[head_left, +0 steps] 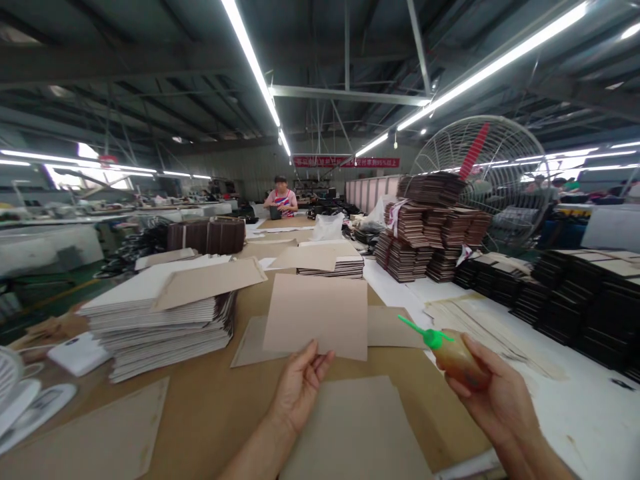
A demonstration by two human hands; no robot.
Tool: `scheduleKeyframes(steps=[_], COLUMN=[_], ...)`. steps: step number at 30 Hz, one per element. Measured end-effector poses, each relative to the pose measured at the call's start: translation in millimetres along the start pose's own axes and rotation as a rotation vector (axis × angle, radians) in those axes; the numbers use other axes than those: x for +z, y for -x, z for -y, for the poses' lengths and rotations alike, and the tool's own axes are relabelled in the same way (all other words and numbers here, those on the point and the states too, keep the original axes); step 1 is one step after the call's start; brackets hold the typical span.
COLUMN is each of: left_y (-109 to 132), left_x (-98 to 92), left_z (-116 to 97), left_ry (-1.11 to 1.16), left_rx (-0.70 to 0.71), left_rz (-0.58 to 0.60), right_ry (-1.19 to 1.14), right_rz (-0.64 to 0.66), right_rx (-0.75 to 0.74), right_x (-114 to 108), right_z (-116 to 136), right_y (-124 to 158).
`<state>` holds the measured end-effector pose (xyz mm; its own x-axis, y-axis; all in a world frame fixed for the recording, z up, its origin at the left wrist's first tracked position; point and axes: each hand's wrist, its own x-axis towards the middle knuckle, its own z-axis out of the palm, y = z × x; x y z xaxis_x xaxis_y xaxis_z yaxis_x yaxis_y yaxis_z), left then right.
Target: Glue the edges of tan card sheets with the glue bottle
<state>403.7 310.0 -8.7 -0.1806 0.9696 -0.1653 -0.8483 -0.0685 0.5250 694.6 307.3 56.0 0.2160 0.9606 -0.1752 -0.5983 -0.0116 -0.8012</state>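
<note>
My left hand (299, 385) pinches the lower edge of a brown cardboard sheet (316, 313) and holds it up above the table. My right hand (495, 400) is wrapped round a small glue bottle (453, 357) with a green pointed nozzle that aims left toward the sheet. Below both hands a larger cardboard sheet (357, 430) lies flat on the brown table (210, 407). Another flat sheet (390, 327) lies behind the held one.
A tall stack of white-edged boards (165, 320) sits at the left. Dark bundled stacks (430, 227) and black stacks (585, 293) line the right side, with a big fan (500, 167) behind. A person in a striped top (281, 197) works at the far end.
</note>
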Motion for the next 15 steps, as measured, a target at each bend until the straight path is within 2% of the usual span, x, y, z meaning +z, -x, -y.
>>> scheduleKeyframes(steps=[3,10,15], left_y=[1.1,1.9,2.0], left_x=[-1.8,-2.8,-4.1], left_z=[0.7,-2.7,-4.3], left_ry=[0.027,0.043,0.045], left_rx=[0.004,0.07,0.112], left_rz=[-0.01,-0.024,-0.049], right_ry=[0.049,0.163,0.201], right_rz=[0.02,0.188,0.168], right_rx=[-0.033,-0.077,-0.072], right_x=[8.2,33.8,51.7], right_z=[0.7,-10.4,-12.3], right_y=[0.3,4.9,11.1])
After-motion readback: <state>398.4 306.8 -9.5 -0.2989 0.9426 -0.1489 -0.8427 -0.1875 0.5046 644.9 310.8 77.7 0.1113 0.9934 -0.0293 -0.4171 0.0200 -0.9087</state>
